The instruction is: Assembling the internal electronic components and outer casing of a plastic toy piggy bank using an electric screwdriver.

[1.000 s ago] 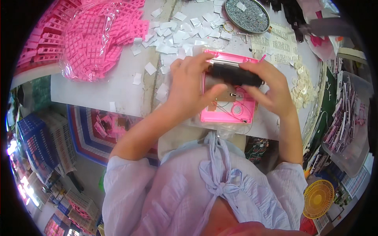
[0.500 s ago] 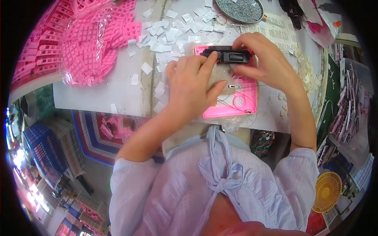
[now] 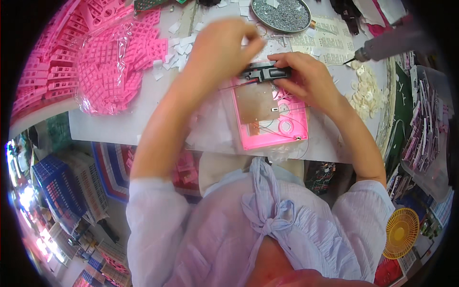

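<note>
A long black plastic part (image 3: pixel 270 73) with a raised oblong block lies across the far end of a pink plastic housing (image 3: pixel 275 138). My right hand (image 3: pixel 308 79) grips its right end between thumb and fingers. My left hand (image 3: pixel 222 45) is off the part, above the tabletop to its upper left; motion smears its bent fingers, so whether they hold anything cannot be told. A brownish flat board (image 3: pixel 256 103) sits in the housing. Thin wires (image 3: pixel 275 125) run over the housing's near part, beside a round pink ring (image 3: pixel 286 126).
White paper squares (image 3: pixel 184 45) are scattered beyond my left arm. A round dish of screws (image 3: pixel 282 16) stands at the back. On the right, an electric screwdriver (image 3: pixel 382 48) hangs over cream discs (image 3: pixel 366 93). Bagged pink parts (image 3: pixel 107 71) lie left.
My left hand has left the black part and moved up and left. My right hand has closed on the part's right end. The screwdriver has come into view at the right.
</note>
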